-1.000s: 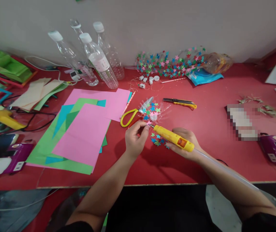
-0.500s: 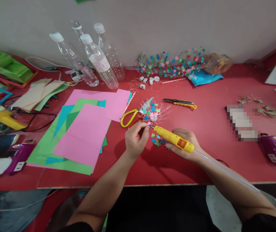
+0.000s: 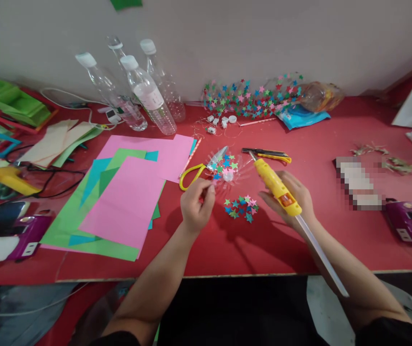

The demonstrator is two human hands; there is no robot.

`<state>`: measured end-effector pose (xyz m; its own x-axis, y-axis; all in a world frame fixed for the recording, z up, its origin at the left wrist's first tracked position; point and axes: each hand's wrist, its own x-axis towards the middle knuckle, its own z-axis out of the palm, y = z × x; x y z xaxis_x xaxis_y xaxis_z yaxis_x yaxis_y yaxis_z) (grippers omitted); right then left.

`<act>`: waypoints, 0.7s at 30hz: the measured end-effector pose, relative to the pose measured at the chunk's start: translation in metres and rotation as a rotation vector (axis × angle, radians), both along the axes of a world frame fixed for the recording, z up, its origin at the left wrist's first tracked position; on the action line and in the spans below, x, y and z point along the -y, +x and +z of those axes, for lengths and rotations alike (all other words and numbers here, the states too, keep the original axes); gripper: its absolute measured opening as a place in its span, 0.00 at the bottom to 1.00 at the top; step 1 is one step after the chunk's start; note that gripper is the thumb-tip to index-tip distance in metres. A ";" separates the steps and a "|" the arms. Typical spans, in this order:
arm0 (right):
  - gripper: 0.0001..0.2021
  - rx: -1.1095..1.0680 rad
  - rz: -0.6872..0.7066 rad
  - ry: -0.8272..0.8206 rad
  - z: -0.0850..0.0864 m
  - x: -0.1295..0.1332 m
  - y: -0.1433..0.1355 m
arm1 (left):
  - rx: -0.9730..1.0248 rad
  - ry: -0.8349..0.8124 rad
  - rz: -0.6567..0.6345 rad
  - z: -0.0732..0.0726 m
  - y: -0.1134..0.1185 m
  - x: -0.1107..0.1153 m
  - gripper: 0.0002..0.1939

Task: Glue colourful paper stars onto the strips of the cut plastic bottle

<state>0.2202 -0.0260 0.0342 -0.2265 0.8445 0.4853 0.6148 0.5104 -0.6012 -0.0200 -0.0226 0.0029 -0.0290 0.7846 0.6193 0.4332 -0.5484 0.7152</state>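
Observation:
My right hand [image 3: 294,194] is wrapped round a yellow glue gun [image 3: 276,186], its nozzle aimed up and left near a box cutter [image 3: 268,154]. A long clear glue stick [image 3: 323,257] sticks out of its back end. Thumb and finger of my left hand [image 3: 197,201] pinch a small pink star [image 3: 213,182]. Just beyond it lies a clear plastic piece [image 3: 228,175] with coloured stars on it, beside yellow-handled scissors [image 3: 192,176]. A small pile of loose paper stars [image 3: 242,207] rests between my hands.
Coloured paper sheets [image 3: 122,202] cover the left of the red table [image 3: 206,254]. Several plastic bottles [image 3: 153,98] stand by the wall. A star-covered clear form [image 3: 252,98] lies at the back. Purple power sockets [image 3: 409,221] and cables are at both sides.
The glue gun has moved right, away from my left hand, and tilted more steeply. My left hand has shifted slightly left with the pink star. The loose star pile is now fully uncovered.

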 end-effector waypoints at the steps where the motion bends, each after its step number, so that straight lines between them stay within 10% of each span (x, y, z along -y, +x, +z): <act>1: 0.07 0.066 -0.033 -0.001 -0.001 -0.005 0.007 | 0.092 -0.059 0.027 0.000 0.000 -0.001 0.05; 12: 0.12 0.708 -0.041 -0.296 -0.042 -0.046 0.066 | 0.435 -0.232 0.027 0.006 0.003 -0.010 0.08; 21: 0.18 0.525 0.062 -0.100 -0.002 -0.052 0.033 | 0.402 -0.351 0.005 0.006 0.005 -0.008 0.09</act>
